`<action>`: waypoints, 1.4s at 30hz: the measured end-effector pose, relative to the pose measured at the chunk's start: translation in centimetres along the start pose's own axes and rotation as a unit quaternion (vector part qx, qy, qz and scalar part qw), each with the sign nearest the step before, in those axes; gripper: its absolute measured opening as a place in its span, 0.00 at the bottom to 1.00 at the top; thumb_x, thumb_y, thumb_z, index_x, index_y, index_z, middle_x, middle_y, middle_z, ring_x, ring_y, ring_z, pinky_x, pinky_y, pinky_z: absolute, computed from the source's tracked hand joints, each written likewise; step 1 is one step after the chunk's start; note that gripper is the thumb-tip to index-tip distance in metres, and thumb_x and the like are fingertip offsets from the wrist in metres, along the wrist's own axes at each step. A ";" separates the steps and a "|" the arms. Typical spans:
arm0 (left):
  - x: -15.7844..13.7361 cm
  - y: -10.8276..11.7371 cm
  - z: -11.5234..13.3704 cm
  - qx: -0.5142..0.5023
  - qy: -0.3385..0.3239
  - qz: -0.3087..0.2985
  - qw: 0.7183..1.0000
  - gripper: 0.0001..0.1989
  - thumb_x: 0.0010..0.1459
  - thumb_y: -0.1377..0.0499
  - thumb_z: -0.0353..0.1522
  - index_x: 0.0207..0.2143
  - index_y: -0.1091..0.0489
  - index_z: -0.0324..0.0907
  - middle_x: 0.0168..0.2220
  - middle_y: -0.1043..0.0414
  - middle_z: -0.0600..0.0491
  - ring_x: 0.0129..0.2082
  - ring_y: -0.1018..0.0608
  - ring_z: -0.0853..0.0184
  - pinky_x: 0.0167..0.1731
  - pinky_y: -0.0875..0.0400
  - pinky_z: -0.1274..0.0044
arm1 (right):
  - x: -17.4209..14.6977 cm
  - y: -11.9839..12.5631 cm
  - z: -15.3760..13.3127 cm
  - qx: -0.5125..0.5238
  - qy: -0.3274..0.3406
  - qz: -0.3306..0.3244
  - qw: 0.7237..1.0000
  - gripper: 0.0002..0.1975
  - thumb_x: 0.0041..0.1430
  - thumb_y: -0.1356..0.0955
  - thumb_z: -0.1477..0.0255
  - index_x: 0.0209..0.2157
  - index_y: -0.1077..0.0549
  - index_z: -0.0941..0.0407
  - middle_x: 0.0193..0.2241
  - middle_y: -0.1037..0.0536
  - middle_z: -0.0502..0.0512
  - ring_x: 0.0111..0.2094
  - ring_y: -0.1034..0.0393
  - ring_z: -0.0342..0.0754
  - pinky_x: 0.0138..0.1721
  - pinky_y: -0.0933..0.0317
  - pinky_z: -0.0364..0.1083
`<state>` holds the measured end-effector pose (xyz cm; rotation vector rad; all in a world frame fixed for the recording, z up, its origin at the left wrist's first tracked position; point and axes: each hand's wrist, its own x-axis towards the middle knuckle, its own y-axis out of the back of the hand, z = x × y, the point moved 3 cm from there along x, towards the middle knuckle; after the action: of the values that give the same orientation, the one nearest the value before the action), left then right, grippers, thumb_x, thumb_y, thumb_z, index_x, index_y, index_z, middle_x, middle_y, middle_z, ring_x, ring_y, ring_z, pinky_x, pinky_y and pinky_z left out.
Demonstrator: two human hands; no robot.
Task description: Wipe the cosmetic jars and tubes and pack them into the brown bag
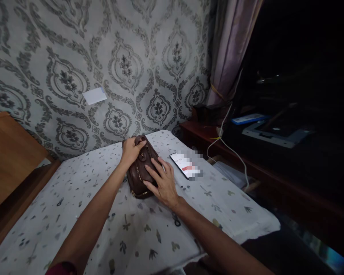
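Observation:
A dark brown leather handbag (136,177) with gold-coloured zips lies on a white cloth printed with small leaf shapes. My left hand (130,152) grips its far end beside the short handle, the thumb over the front and the other fingers mostly hidden behind. Flat against the bag's right side rests my right hand (164,184), its fingers spread. Just right of the bag lies a phone (180,163) with a lit screen, partly blurred; neither hand touches it.
The printed cloth (97,187) covers the surface up to the patterned wall (126,68). A wooden board (14,152) stands at the left. On the right, a white cable (227,147) hangs by a dark red shelf (195,131), with a grey flat device (272,133) beyond.

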<state>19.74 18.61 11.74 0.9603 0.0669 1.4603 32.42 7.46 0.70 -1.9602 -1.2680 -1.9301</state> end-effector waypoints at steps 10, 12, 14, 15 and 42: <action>-0.6 0.1 0.1 -0.086 0.001 0.002 0.996 0.13 0.51 0.39 0.41 0.22 0.31 0.41 0.21 0.33 0.57 0.24 0.33 0.69 0.28 0.38 0.77 | -0.1 -0.9 -0.4 -0.059 -0.012 -0.030 0.998 0.24 0.66 0.34 0.56 0.60 0.31 0.48 0.59 0.27 0.53 0.66 0.49 0.62 0.65 0.64 0.66; -0.8 0.3 0.5 -0.075 -0.023 -0.007 0.997 0.12 0.51 0.39 0.40 0.22 0.30 0.42 0.22 0.31 0.57 0.25 0.32 0.68 0.29 0.37 0.77 | -0.1 -1.0 -0.5 -0.064 -0.012 -0.032 0.997 0.24 0.65 0.33 0.57 0.60 0.31 0.47 0.59 0.27 0.53 0.66 0.49 0.62 0.64 0.63 0.66; -1.0 0.5 0.9 -0.063 -0.050 -0.021 0.997 0.12 0.52 0.39 0.40 0.23 0.29 0.42 0.23 0.30 0.56 0.27 0.30 0.67 0.32 0.35 0.76 | 0.0 -1.1 -0.5 -0.064 -0.011 -0.030 0.997 0.24 0.64 0.32 0.57 0.60 0.31 0.47 0.59 0.27 0.53 0.66 0.50 0.62 0.64 0.62 0.66; -1.1 0.6 1.0 -0.058 -0.062 -0.027 0.996 0.11 0.53 0.39 0.40 0.24 0.29 0.42 0.24 0.29 0.55 0.28 0.30 0.67 0.33 0.35 0.76 | 0.0 -1.0 -0.4 -0.061 -0.011 -0.026 0.998 0.24 0.64 0.32 0.58 0.60 0.31 0.47 0.59 0.27 0.53 0.66 0.50 0.62 0.64 0.61 0.66; -2.3 5.8 -1.3 0.139 -0.121 -0.038 0.982 0.14 0.56 0.39 0.35 0.19 0.33 0.42 0.25 0.31 0.54 0.27 0.29 0.66 0.31 0.38 0.75 | 0.3 -1.5 0.9 -0.071 0.012 -0.005 0.997 0.26 0.65 0.35 0.54 0.61 0.31 0.49 0.63 0.33 0.58 0.64 0.47 0.61 0.62 0.51 0.63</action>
<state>13.96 16.34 13.09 1.3427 0.1314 1.2748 32.13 9.14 0.12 -1.9920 -1.1684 -2.0949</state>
